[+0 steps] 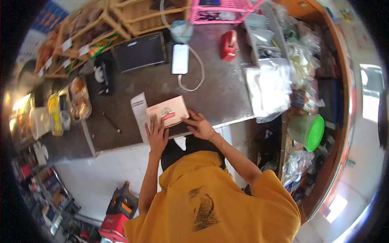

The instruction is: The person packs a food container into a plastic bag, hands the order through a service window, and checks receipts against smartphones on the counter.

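A pale pink box or pad (173, 106) with a dark print and a red label lies tilted near the front edge of the dark table (227, 97). My left hand (157, 133) rests on its lower left part with the fingers spread. At its right end is my right hand (198, 124), fingers bent, thumb and fingertips at the corner. A printed white paper slip (139, 111) lies partly beside and under the pink item, on its left.
A phone (180, 59) with a white cable, a black tablet-like panel (139, 52) and a red tape dispenser or stapler (229, 45) stand farther back. Plastic bags (269, 87) lie at the right. A dark pen (112, 122) is at the left.
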